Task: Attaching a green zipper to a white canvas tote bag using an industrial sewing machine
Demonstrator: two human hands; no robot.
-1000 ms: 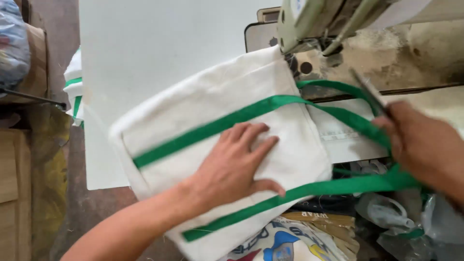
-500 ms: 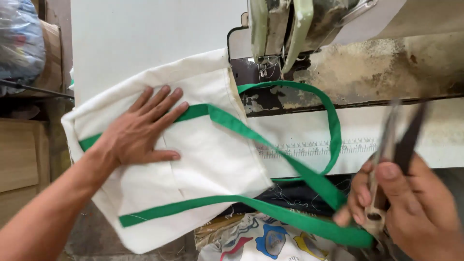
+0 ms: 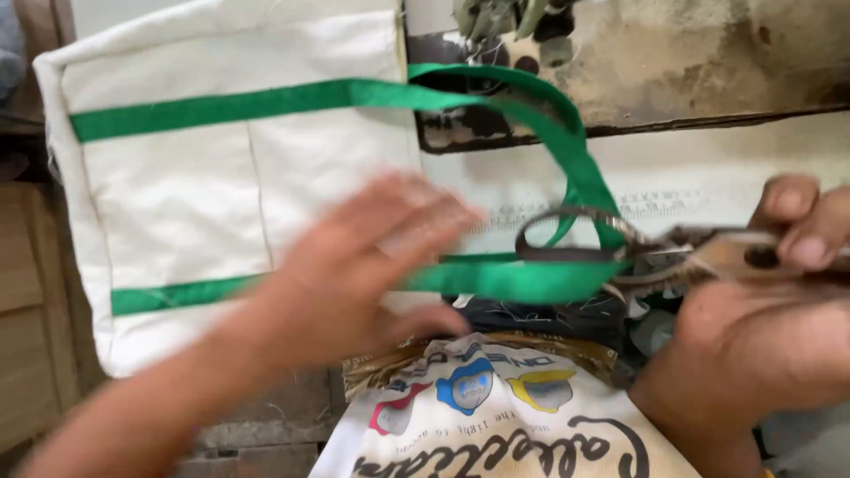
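Left hand (image 3: 354, 274) spread flat; right hand (image 3: 761, 327) fisted.

The tote bag (image 3: 230, 177) is off-white canvas with two bright green stripes running across it, and the strap (image 3: 567, 159) is that same green. The scissors (image 3: 620, 252) look dark, tarnished metal. Below sits a cream sack (image 3: 496, 425) printed with blue, yellow and black.
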